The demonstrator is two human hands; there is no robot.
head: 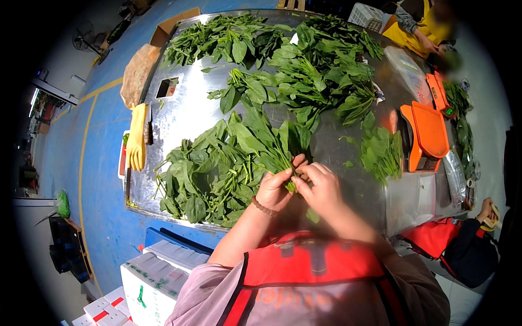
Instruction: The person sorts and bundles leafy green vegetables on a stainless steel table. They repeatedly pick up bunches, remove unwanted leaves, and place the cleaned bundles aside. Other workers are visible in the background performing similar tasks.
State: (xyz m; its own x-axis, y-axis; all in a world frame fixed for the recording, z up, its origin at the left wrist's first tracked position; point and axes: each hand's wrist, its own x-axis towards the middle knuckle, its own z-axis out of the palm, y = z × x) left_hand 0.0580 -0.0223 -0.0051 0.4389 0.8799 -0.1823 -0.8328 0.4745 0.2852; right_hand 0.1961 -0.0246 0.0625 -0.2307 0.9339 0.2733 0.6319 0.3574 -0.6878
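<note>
A bunch of leafy greens (271, 142), likely spinach, is held in front of me over the metal table (346, 195), its leaves pointing away and its stems towards me. My left hand (275, 187), with a beaded bracelet at the wrist, is closed around the stems. The fingers of my right hand (318, 183) pinch at the same stem ends. A loose heap of greens (195, 175) lies to the left of my hands. Larger piles (318, 77) cover the far part of the table. A smaller bundle (381, 153) rests to the right.
Orange scales (428, 134) stand at the right, near plastic bags (410, 199). A yellow rubber glove (136, 138) and a knife (149, 126) lie at the left edge. White foam boxes (153, 281) stand near left. People are at the far right (424, 32) and right (465, 248).
</note>
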